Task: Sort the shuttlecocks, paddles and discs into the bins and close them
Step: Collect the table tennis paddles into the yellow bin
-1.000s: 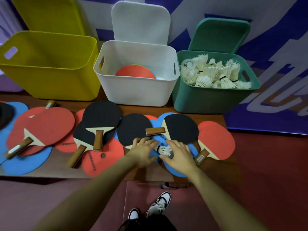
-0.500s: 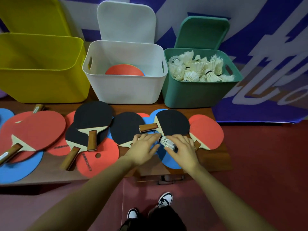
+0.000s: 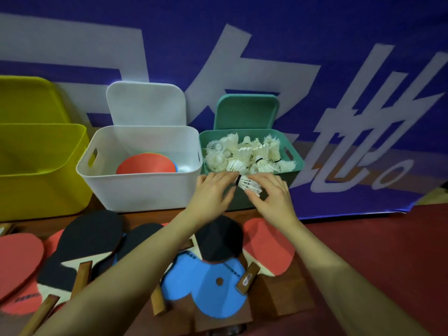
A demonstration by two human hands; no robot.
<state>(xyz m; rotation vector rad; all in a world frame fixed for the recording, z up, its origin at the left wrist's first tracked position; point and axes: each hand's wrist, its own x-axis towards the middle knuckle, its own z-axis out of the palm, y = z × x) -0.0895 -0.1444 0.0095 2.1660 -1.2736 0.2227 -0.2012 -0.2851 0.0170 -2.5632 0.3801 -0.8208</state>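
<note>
Both hands meet just in front of the green bin's near rim: the right hand (image 3: 274,200) pinches a white shuttlecock (image 3: 248,185) by its feather skirt, fingers curled round it, while the left hand (image 3: 213,192) lies beside it with fingers fairly straight, their tips at the black-banded cork end; whether they actually grip is unclear. A shuttlecock like this is very light and its feathers look brittle, so I judge the firm cork base the safer hold and squeezing the skirt a risk. Beneath the forearms, paddles (image 3: 82,248) and blue discs (image 3: 206,284) overlap along the surface's near edge. Farther back, the green bin (image 3: 294,163) is heaped with shuttlecocks, the white bin (image 3: 138,190) holds a red disc, and the yellow bin (image 3: 46,183) sits at the left.
</note>
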